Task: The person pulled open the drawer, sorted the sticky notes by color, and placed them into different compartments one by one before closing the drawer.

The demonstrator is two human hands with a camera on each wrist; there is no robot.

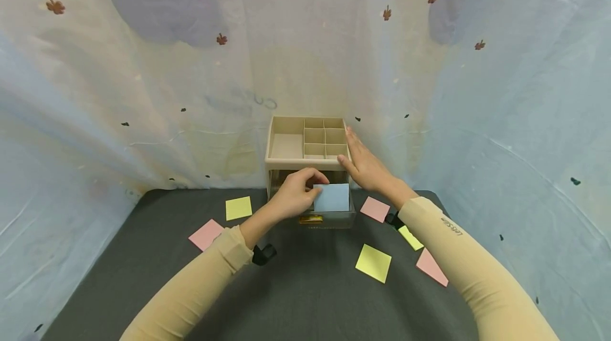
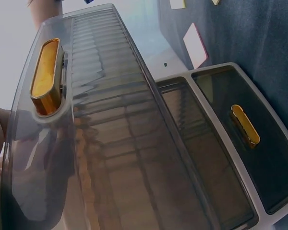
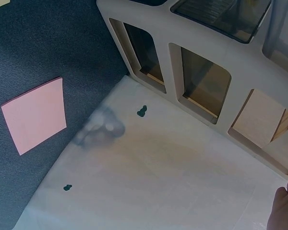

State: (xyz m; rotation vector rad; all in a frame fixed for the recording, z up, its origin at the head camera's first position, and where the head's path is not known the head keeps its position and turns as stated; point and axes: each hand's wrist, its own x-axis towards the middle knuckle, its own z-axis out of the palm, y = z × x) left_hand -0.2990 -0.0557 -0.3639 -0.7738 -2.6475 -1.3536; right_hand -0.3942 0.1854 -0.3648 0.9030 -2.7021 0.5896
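A beige desktop organizer with a divided top tray stands at the back of the table. Its clear top drawer is pulled out, with a gold handle on the front. My left hand pinches a blue sticky note pad by its upper left part, over or inside that drawer; how deep the pad sits I cannot tell. Against the organizer's upper right side rests my right hand, fingers extended along the edge and thumb at the front corner.
Yellow and pink note pads lie right of the organizer, several in all. On its left are another yellow pad and a pink one. Lower drawers are closed. A patterned curtain hangs behind.
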